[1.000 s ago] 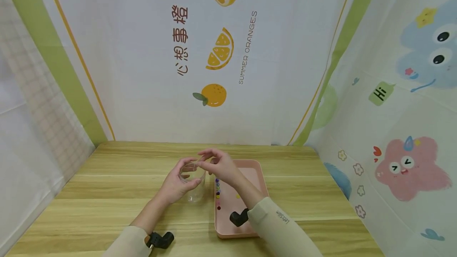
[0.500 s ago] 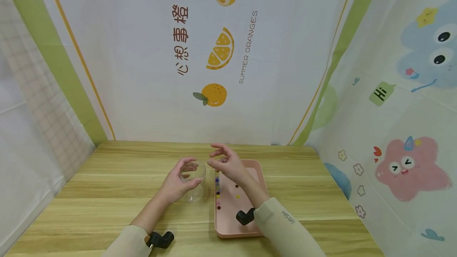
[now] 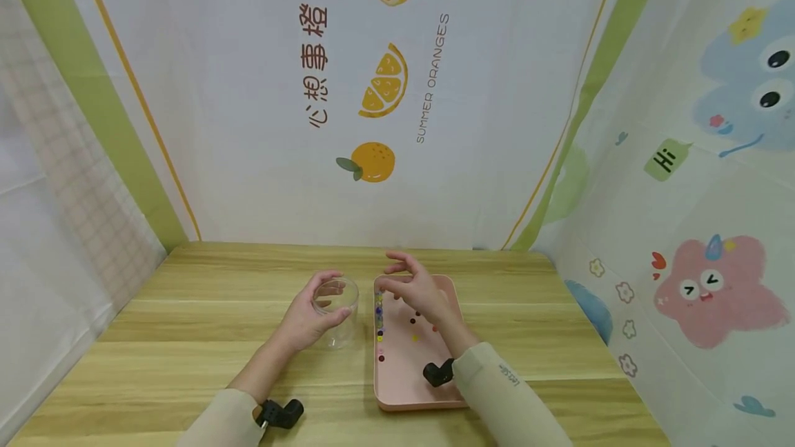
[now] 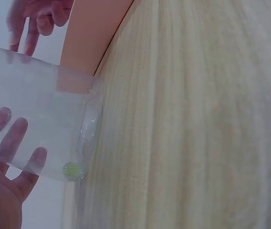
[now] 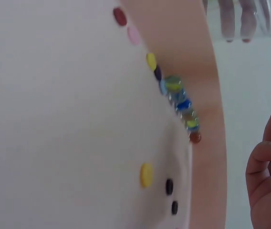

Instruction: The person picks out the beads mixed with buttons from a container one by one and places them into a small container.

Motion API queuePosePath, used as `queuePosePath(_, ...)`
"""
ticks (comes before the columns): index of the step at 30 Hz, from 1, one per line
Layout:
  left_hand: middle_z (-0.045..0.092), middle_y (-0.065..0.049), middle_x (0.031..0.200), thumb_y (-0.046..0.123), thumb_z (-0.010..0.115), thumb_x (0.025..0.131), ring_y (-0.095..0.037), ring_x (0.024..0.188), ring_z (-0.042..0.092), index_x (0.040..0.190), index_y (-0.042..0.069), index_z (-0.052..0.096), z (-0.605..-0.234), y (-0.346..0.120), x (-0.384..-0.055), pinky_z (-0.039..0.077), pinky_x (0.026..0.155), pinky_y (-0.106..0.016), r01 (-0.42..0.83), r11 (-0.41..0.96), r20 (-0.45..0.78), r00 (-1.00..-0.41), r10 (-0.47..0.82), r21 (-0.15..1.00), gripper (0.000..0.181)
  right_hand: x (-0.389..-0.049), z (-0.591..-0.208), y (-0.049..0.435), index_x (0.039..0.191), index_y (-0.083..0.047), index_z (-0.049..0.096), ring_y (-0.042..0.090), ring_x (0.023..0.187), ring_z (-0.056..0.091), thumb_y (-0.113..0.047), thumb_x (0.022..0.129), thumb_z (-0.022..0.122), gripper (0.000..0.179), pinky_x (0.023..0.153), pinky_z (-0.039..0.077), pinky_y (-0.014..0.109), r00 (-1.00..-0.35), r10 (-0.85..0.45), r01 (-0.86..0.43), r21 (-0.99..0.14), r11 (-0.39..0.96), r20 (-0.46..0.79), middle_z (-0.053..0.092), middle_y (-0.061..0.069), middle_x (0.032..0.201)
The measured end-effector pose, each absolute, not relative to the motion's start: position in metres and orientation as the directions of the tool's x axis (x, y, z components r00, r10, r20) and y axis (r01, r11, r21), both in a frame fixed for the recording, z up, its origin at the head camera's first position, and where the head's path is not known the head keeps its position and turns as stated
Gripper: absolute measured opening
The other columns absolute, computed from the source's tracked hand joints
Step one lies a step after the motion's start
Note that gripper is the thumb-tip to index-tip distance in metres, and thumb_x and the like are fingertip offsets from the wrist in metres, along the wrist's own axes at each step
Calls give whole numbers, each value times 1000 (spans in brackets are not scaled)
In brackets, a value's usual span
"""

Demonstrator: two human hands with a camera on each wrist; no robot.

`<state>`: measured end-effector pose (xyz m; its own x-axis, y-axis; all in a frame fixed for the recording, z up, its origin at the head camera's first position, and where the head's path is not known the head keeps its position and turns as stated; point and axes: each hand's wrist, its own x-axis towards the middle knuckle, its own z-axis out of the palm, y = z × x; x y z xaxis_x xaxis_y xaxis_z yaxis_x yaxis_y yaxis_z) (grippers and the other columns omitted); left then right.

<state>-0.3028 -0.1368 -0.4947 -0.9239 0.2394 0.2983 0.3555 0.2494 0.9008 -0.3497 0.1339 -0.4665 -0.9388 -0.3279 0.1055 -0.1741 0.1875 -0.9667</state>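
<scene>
A clear jar (image 3: pixel 339 335) stands upright on the wooden table, its mouth uncovered. My left hand (image 3: pixel 301 321) grips it from the left, fingers behind and thumb in front. At its bottom lies a green-yellow glass marble (image 4: pixel 72 170), visible in the left wrist view. Over the far left part of the pink tray (image 3: pixel 400 388) hovers my right hand (image 3: pixel 417 294), thumb and index close together and other fingers extended; I see nothing held. Along the tray's left wall runs a row of glass marbles (image 5: pixel 183 102) and small flat discs like buttons, among them a maroon one (image 5: pixel 119 16).
A yellow disc (image 5: pixel 146 174) and a black disc (image 5: pixel 169 186) lie farther inside the tray, some partly under my right forearm. The wooden table (image 3: pixel 205 323) extends around both containers. Printed cloth (image 3: pixel 248 157) hangs behind the table and at both sides.
My right hand has moved right from the jar's rim to above the tray, uncovering more of the row and the inner discs. The left hand keeps its hold on the jar.
</scene>
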Motion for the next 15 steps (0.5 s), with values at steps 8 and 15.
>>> queuePosePath(8,64,-27,146,16,84,96,-44,137,61,154,10,51,-494,-137,-304,50,114,-68,356,258,299,-925,237,898,68,-351,-471,145,159,-33,53,32,139,65,-32,101,81,65,96,62,54,-960,-275,-128,-955,269,51,63,9,143)
queuePosePath(15,64,-27,148,17,84,96,-44,139,60,155,9,50,-493,-137,-303,49,115,-68,341,258,282,-929,240,904,69,-355,-479,151,158,-32,55,31,130,67,-23,101,80,63,87,64,44,-958,-279,-145,-952,269,67,61,13,144)
